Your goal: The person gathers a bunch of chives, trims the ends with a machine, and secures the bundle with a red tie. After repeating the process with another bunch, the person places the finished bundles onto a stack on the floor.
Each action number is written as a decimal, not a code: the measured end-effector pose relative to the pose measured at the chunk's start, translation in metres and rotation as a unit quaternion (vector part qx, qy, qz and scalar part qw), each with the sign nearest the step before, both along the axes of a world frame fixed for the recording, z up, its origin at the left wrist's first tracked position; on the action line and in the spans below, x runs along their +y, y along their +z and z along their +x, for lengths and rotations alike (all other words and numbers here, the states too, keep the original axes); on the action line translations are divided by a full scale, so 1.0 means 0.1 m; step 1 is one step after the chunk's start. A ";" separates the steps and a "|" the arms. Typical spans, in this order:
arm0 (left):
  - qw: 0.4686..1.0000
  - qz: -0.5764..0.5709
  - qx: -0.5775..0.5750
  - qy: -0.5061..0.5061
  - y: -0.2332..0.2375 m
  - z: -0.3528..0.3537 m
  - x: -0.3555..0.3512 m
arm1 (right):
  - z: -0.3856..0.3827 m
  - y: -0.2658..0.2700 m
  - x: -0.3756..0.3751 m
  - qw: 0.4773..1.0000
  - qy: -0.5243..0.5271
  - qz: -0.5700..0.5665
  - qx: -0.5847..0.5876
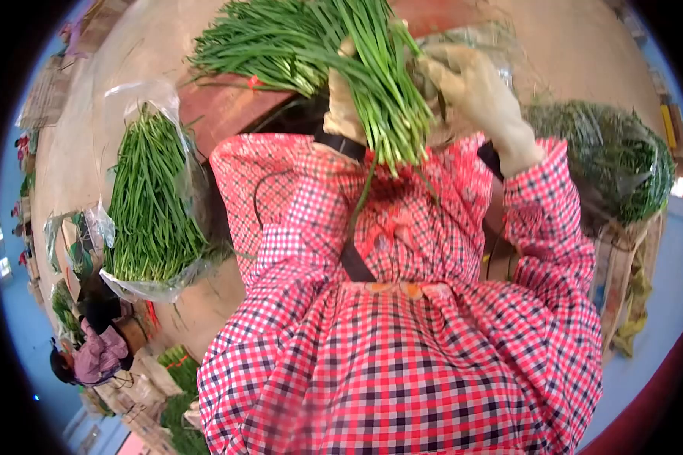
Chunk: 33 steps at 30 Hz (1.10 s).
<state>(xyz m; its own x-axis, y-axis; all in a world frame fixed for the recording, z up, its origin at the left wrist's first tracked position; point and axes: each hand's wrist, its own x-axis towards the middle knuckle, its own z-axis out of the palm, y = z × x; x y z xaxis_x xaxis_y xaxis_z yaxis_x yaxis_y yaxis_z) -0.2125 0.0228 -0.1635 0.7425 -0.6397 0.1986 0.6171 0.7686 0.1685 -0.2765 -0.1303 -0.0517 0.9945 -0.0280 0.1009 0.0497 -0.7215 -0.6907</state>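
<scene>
With directions read from the middle of the view, the held bundle (387, 95) of long green stalks is at twelve o'clock, its pale ends pointing down toward the checked clothing (402, 341). The gloved left hand (343, 102) is closed around it, though the stalks cover most of its fingers. The gloved right hand (470, 85) is at one o'clock, fingers bent at the bundle's side; whether they grip it I cannot tell, and something dark just below them is too unclear to name. Leafy tops of the bundle cross over more stalks (262, 53) at eleven o'clock, which hide part of a dull red surface (224, 110); a red tie (254, 81) shows by them. At nine o'clock, an open clear bag (180, 284) surrounds upright green stalks (153, 201). A bulky plastic-wrapped load of greens (603, 155) sits between two and three o'clock, beyond the right forearm. More green bundles (180, 369) lie between seven and eight o'clock, and another person (102, 353) is at eight o'clock, well apart.
</scene>
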 end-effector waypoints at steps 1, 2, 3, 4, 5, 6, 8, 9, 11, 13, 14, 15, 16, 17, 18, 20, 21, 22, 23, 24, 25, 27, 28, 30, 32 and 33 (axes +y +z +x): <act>1.000 -0.026 -0.010 -0.007 -0.06 0.04 0.00 | 0.01 0.03 -0.01 0.999 -0.012 0.028 0.037; 0.994 -0.080 0.003 -0.068 -0.13 0.18 -0.03 | 0.02 0.05 -0.01 0.995 -0.026 0.055 0.073; 0.983 -0.134 0.016 -0.128 -0.21 0.27 -0.05 | 0.05 -0.03 -0.03 0.989 -0.061 0.128 0.037; 0.972 -0.171 -0.012 -0.159 0.08 0.17 -0.06 | 0.03 0.15 0.03 0.992 -0.070 0.104 0.021; 0.983 -0.123 -0.039 -0.130 -0.02 0.21 -0.03 | 0.04 0.35 0.10 0.994 -0.078 0.080 0.006; 0.990 -0.073 -0.066 -0.100 -0.21 0.31 0.03 | 0.03 0.35 0.12 0.992 -0.073 0.097 0.041; 0.996 -0.017 -0.074 -0.054 -0.44 0.31 0.08 | 0.03 0.33 0.12 0.983 -0.062 0.133 0.108; 0.997 -0.013 -0.059 -0.038 -0.47 0.32 0.08 | 0.14 -0.21 -0.06 0.988 0.037 -0.025 -0.146; 1.000 0.014 -0.013 0.015 -0.27 0.27 -0.01 | 0.11 -0.15 -0.01 0.999 0.022 0.006 -0.036; 0.998 0.030 0.023 0.050 -0.07 0.23 -0.10 | 0.12 -0.13 -0.05 0.998 0.038 0.033 0.046; 0.999 0.012 0.017 0.046 -0.11 0.29 -0.09 | 0.12 -0.13 -0.07 0.994 0.042 0.060 0.083; 0.999 -0.013 0.010 0.033 -0.14 0.32 -0.07 | 0.10 -0.14 -0.07 0.988 0.045 0.087 0.121; 0.999 -0.027 0.004 0.025 -0.18 0.36 -0.09 | 0.06 -0.13 -0.06 0.989 0.025 0.081 0.123; 0.999 0.005 -0.005 0.038 -0.10 0.38 -0.08 | 0.03 -0.11 -0.04 0.990 0.023 0.074 0.122; 0.994 0.027 -0.049 0.097 -0.05 0.30 -0.09 | 0.02 -0.16 -0.04 0.989 0.025 0.086 0.119; 0.997 -0.063 0.050 0.005 0.09 0.24 -0.06 | -0.02 -0.18 -0.04 0.991 0.039 0.074 0.101; 0.999 -0.013 0.033 0.029 0.19 0.15 -0.06 | -0.05 -0.15 -0.08 0.990 0.041 0.089 0.099; 0.999 0.030 0.023 0.038 0.26 0.11 -0.03 | -0.07 -0.12 -0.12 0.989 0.044 0.105 0.098; 0.996 0.073 0.013 0.046 0.32 0.06 0.00 | -0.10 -0.11 -0.15 0.989 0.036 0.118 0.081; 0.999 0.044 0.000 0.007 0.25 0.11 0.03 | -0.12 -0.09 -0.17 0.989 0.029 0.130 0.064; 0.999 0.015 -0.013 -0.033 0.19 0.17 0.07 | -0.16 -0.15 -0.20 0.994 0.011 0.097 0.047; 0.958 0.279 -0.037 0.054 0.12 0.37 0.04 | -0.19 -0.25 -0.07 0.999 -0.024 -0.010 -0.034; 0.927 0.359 -0.064 0.086 0.25 0.35 0.01 | -0.18 -0.22 0.08 0.999 -0.050 0.013 -0.009; 0.875 0.427 -0.169 0.154 0.31 0.30 -0.01 | -0.08 -0.13 0.24 0.989 -0.074 0.127 0.032; 0.848 0.459 -0.221 0.148 0.53 0.17 -0.04 | 0.10 -0.34 0.22 0.970 -0.122 0.206 -0.036; 0.847 0.472 -0.213 0.121 0.53 0.15 -0.10 | 0.23 -0.44 0.16 0.957 -0.138 0.251 -0.043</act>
<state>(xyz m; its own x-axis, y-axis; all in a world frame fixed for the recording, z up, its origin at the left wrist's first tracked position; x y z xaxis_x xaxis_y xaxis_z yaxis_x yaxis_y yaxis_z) -0.1976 0.0126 -0.1109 0.8639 -0.5026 -0.0340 0.1896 0.2620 0.9463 -0.2533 -0.1142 -0.0961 0.9307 -0.3555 0.0867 -0.0234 -0.2944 -0.9554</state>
